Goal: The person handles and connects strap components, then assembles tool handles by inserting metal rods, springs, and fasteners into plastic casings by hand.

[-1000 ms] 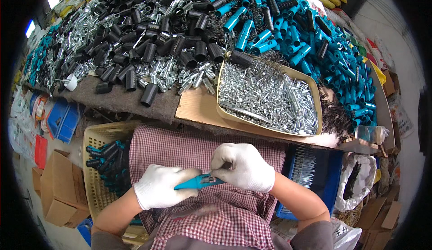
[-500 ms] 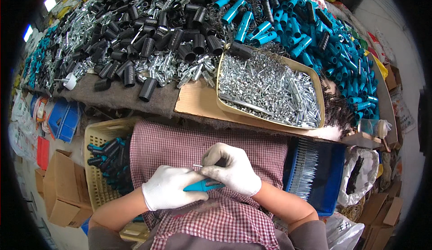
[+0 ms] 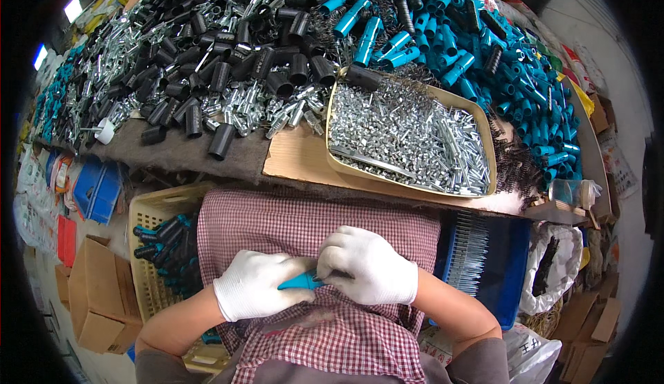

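At the far left, below the bench (image 3: 180, 152), cardboard boxes (image 3: 97, 301) and a blue bin (image 3: 97, 190) stand on the floor. Next to them a yellow basket (image 3: 149, 211) holds finished black and teal handles (image 3: 162, 242). On the bench above, a heap of black sleeves (image 3: 207, 59) lies mixed with shiny metal fittings (image 3: 263, 111).

In the lap, over a red checked apron (image 3: 304, 225), the left hand (image 3: 256, 284) in a white glove is closed around the left end of a teal handle (image 3: 301, 282), which lies about level between both hands. The right hand (image 3: 366, 266), gloved the same way, is clamped over the handle's right end, its fingers curled down so that the end itself is hidden. The two hands nearly touch.

Straight above them, a tan tray (image 3: 484, 128) full of small silver metal parts (image 3: 408, 135) sits on the bench edge. Behind and to the right of it spreads a pile of teal handles (image 3: 512, 73). Under the bench at right, a blue crate (image 3: 505, 273) holds rows of thin metal rods (image 3: 470, 256), and a white plastic bag (image 3: 553, 266) slumps beside it.
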`<state>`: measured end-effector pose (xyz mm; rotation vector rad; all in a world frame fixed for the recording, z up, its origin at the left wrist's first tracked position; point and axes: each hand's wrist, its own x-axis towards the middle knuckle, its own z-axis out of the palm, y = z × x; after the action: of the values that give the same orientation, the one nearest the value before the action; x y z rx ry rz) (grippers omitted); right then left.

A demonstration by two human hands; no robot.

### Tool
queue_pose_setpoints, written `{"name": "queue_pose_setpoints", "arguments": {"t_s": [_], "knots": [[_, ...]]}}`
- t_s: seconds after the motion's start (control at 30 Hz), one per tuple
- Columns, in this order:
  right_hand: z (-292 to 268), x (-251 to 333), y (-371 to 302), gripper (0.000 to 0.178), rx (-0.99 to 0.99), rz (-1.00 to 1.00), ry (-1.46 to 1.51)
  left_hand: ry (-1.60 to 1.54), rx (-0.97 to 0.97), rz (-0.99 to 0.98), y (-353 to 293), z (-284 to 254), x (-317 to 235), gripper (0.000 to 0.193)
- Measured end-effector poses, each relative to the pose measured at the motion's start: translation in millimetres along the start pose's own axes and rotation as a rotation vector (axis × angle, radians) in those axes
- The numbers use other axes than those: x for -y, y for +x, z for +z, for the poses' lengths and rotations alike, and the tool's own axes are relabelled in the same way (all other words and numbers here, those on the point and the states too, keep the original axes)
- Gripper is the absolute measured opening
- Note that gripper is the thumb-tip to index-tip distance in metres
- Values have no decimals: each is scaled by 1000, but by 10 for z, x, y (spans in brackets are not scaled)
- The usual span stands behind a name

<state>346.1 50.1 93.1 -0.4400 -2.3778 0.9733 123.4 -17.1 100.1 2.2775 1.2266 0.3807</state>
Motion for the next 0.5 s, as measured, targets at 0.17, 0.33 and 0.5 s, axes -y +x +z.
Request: {"name": "queue_pose_setpoints", "arguments": {"t_s": [0.17,0.33,0.5], "knots": [[40,319,81,15,228,136,-438,2,-33,11,-1,114,42,32],[238,344,194,20,404,329,-562,108,-18,14,-2,201,86,31],[-91,-25,172,35,436,497,-37,92,49,-35,25,115,-36,34]]}}
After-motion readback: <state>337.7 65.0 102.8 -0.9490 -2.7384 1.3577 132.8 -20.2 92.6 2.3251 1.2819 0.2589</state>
